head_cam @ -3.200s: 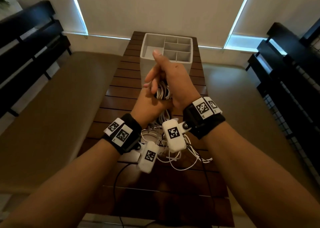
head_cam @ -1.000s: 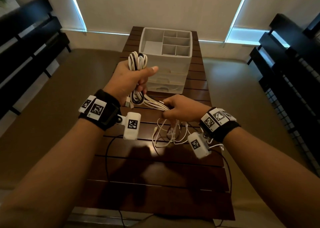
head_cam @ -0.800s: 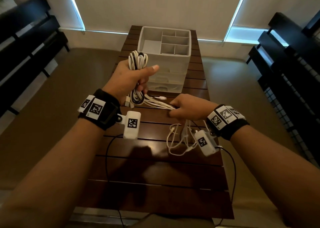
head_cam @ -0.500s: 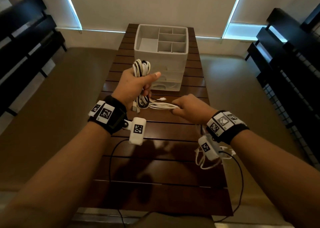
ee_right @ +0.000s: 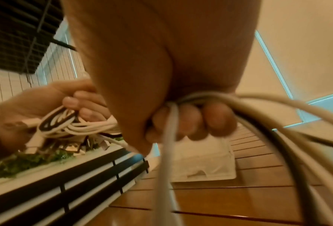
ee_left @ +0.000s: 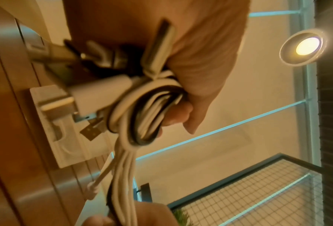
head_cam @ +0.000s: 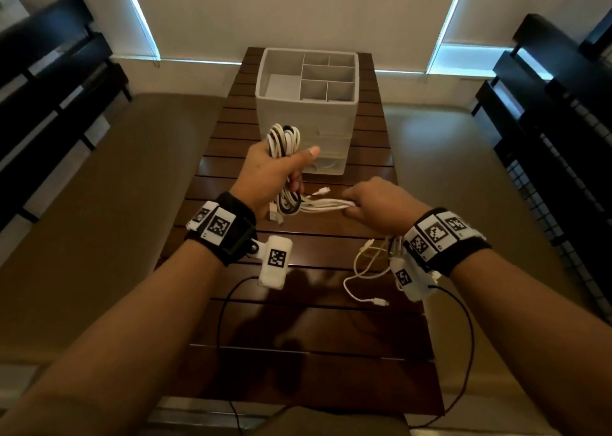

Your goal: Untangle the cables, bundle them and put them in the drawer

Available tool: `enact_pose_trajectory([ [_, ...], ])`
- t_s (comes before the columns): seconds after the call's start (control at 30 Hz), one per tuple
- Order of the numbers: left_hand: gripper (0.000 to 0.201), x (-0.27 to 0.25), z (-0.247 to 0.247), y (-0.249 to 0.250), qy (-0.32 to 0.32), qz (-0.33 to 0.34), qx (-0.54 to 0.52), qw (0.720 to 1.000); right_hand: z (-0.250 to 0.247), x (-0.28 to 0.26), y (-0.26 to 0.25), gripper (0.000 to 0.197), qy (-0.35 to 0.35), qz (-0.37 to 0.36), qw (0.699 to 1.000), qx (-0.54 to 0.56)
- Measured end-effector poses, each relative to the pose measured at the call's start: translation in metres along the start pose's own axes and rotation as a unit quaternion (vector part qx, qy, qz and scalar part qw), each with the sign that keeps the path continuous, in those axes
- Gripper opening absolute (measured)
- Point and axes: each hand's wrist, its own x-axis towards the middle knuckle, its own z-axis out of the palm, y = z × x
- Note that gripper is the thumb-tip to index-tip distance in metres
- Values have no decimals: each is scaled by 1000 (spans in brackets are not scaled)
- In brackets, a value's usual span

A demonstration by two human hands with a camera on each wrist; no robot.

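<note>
Head view: the left hand point(head_cam: 268, 177) was raised above the slatted wooden table point(head_cam: 298, 369), fingers wrapped round a coil of white and black cables point(head_cam: 284, 140), thumb extended. A bunch of strands ran level from the coil's lower end to the right hand point(head_cam: 377, 203), which was closed round them; loose ends point(head_cam: 361, 280) hung below that wrist onto the table. The white drawer unit point(head_cam: 308, 110) stood at the table's far end (divided tray on top, drawers closed).

Left wrist view: the fingers point(ee_left: 179, 113) were curled round the coil point(ee_left: 142, 110); plugs point(ee_left: 92, 131) stuck out beside it.

Right wrist view: the fingers point(ee_right: 192, 120) were clenched on several strands point(ee_right: 169, 152), which trailed toward the camera. The picture was blurred.
</note>
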Motion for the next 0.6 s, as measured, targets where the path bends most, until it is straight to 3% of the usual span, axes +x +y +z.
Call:
enact_pose_trajectory([
  [0.1, 36, -2, 15, -13, -12, -19, 15, 1000, 5, -1, 5, 20, -57, 33, 997, -46],
  [0.27, 37, 0, 13, -3, 2, -5, 2, 1000, -23, -8, 5, 21, 23, 21, 998, -47],
  [0.43, 36, 2, 7, 8, 9, 9, 14, 1000, -9, -5, 3, 22, 62, 16, 998, -21],
  [0.6, 32, -7, 32, -21, -4, -21, 7, 1000, 10, -4, 21, 22, -58, 70, 994, -68],
])
